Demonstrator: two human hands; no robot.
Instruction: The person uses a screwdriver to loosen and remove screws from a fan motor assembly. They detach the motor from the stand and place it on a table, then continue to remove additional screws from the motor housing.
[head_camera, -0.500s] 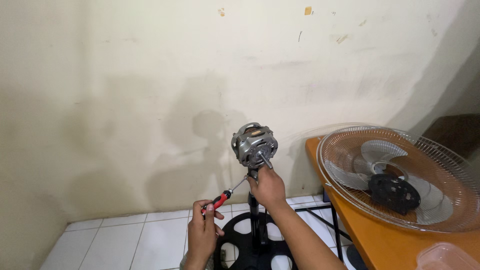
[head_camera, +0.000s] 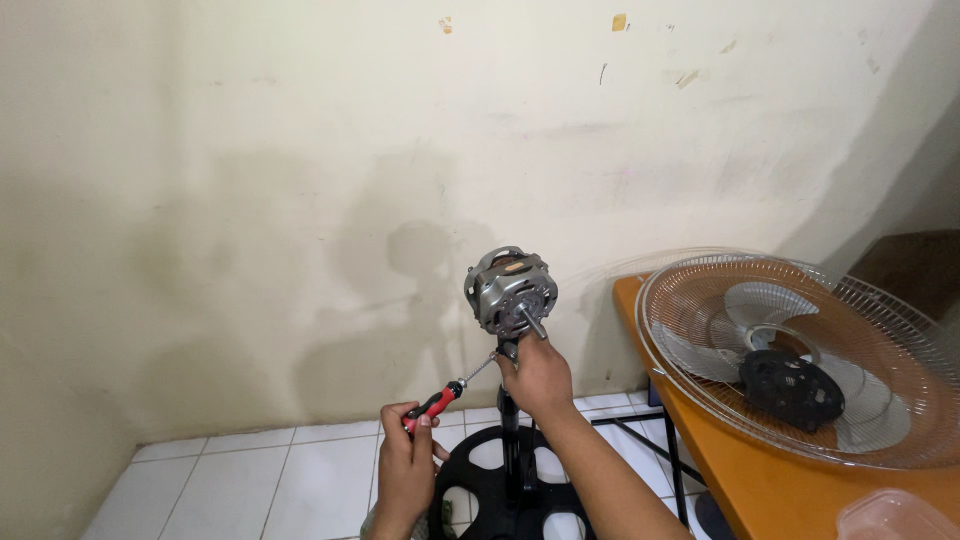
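- The bare fan motor (head_camera: 509, 290) sits atop a black stand pole (head_camera: 510, 440) in front of the wall (head_camera: 250, 200), its shaft pointing toward you.
- Your right hand (head_camera: 538, 378) wraps the neck just under the motor, fingers closed around it; the joint itself is hidden by that hand.
- Your left hand (head_camera: 408, 455) grips the red-handled screwdriver (head_camera: 445, 397), whose thin shank angles up toward the motor's underside. Where the tip meets it is too small to tell.
- The round black base (head_camera: 480, 490) stands on the white tiled floor (head_camera: 250, 480), partly covered by your forearms.
- To the right, a wire fan guard (head_camera: 800, 360) with blades lies on the orange table (head_camera: 780, 500), cut off by the frame edge.
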